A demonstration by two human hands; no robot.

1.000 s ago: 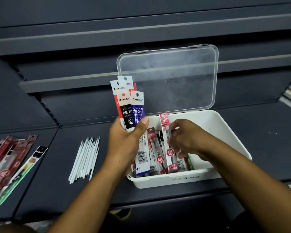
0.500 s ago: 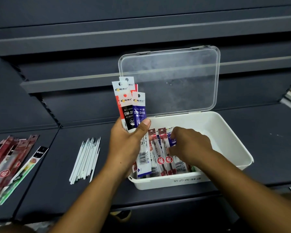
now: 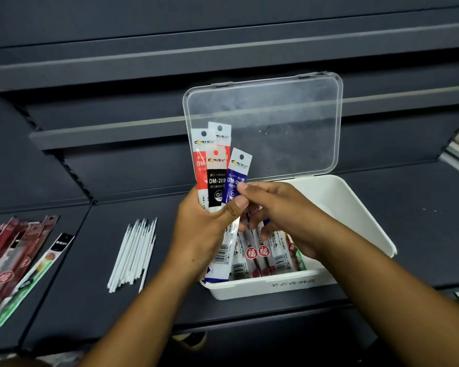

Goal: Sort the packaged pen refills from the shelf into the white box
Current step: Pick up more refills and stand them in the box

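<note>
Your left fingers (image 3: 233,207) grasp a fan of packs (image 3: 215,168) over the box (image 3: 355,207), your right fingers (image 3: 249,189) pinch the blue pack (image 3: 237,170), several lie inside, and more wait left of it.

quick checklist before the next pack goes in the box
1. The lid open and out of the way: ok.
2. Grip of the left hand on the fanned packs: ok, thumb across them.
3. Pinch of the right hand on the blue pack: cannot tell, fingertips at it, thumb hidden.
4. Free room in the white box: ok, right part bare.
5. Shelf emptied of packs: not ok, a pile lies far left.
</note>
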